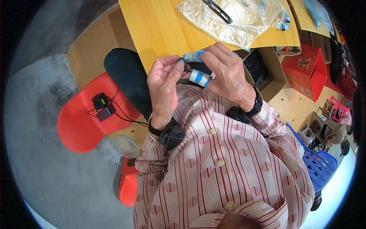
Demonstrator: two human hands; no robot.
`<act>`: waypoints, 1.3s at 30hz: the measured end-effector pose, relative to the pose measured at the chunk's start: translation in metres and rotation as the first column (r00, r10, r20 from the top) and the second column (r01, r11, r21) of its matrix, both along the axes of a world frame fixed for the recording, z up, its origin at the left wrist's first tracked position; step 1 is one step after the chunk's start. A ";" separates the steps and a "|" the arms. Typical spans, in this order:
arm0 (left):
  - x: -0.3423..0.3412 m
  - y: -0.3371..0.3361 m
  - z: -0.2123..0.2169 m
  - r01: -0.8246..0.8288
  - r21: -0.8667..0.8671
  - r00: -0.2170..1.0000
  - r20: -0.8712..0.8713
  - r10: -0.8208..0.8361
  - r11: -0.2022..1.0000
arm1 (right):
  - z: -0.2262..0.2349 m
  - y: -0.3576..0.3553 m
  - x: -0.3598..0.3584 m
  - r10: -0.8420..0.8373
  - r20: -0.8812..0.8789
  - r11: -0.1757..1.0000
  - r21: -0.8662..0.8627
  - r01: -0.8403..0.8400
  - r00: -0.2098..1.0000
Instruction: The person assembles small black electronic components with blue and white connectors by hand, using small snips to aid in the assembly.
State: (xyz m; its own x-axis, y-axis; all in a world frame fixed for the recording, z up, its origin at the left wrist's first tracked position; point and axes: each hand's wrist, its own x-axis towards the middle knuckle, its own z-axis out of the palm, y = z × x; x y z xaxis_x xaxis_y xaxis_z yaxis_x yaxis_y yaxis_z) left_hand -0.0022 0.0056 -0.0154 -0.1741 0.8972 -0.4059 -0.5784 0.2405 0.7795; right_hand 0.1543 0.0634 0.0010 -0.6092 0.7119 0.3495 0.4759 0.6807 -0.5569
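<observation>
A small dark piece (pixel 186 66) is held in front of my chest, just off the table edge. It is too small to name. My left hand (pixel 163 84) pinches it between thumb and fingers. My right hand (pixel 227 74) meets it from the other side, its thumb and index finger bent round the piece. Both those fingers are wrapped in blue and white tape. The left hand's own fingers partly hide the piece.
On the yellow table (pixel 152 26) lies a clear plastic bag (pixel 244 26) with black thread snips (pixel 219 11). Below stand a cardboard box (pixel 277 72) of small black pieces and a red box (pixel 305 72). A red chair (pixel 76 126) holds black devices (pixel 102 107); cables run to my left wrist.
</observation>
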 end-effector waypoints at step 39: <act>0.014 0.003 0.001 -0.119 0.104 0.987 -0.098 0.129 0.987 | 0.001 -0.001 -0.009 0.165 0.032 0.964 0.207 -0.168 0.986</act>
State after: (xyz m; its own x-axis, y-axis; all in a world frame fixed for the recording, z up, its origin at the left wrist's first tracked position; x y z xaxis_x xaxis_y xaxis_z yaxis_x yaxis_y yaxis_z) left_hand 0.0121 0.0084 -0.0142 -0.3231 0.9005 -0.2911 -0.5133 0.0917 0.8533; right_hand 0.1457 0.0621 0.0017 -0.7190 0.5126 0.4693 0.3531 0.8511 -0.3886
